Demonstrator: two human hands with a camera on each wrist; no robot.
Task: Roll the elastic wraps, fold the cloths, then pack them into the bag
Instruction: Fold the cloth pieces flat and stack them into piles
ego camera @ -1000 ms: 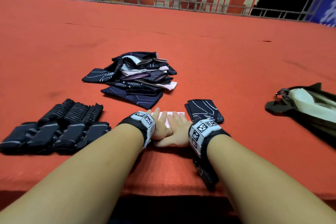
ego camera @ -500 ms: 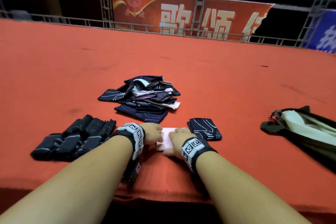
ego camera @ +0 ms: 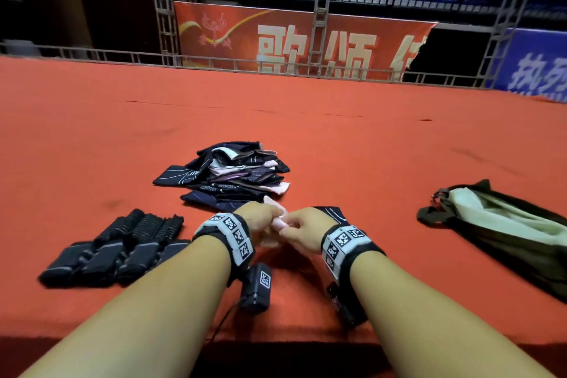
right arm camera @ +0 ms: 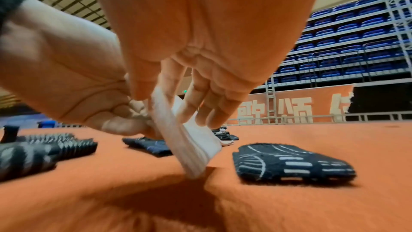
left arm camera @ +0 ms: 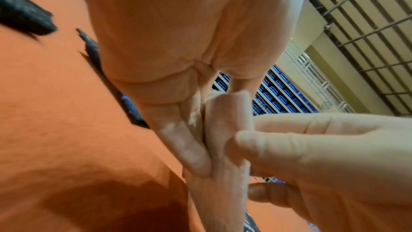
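I have my left hand [ego camera: 256, 222] and my right hand [ego camera: 302, 232] meeting just above the orange-red carpeted table [ego camera: 368, 147], both pinching the small pale pink folded cloth [right arm camera: 189, 147] by its upper edge so it hangs with its lower corner brushing the carpet, which I judge keeps the fold aligned; just beyond my right hand lies a folded dark blue cloth with white line markings [right arm camera: 289, 163], the natural spot to lay this one. To my left sit the rolled black elastic wraps [ego camera: 116, 247] in rows; farther off the heap of unfolded dark and pale cloths [ego camera: 233, 175] waits within reach, and the dark olive bag with a pale lining [ego camera: 506, 224] lies well to the right, mouth open for packing.
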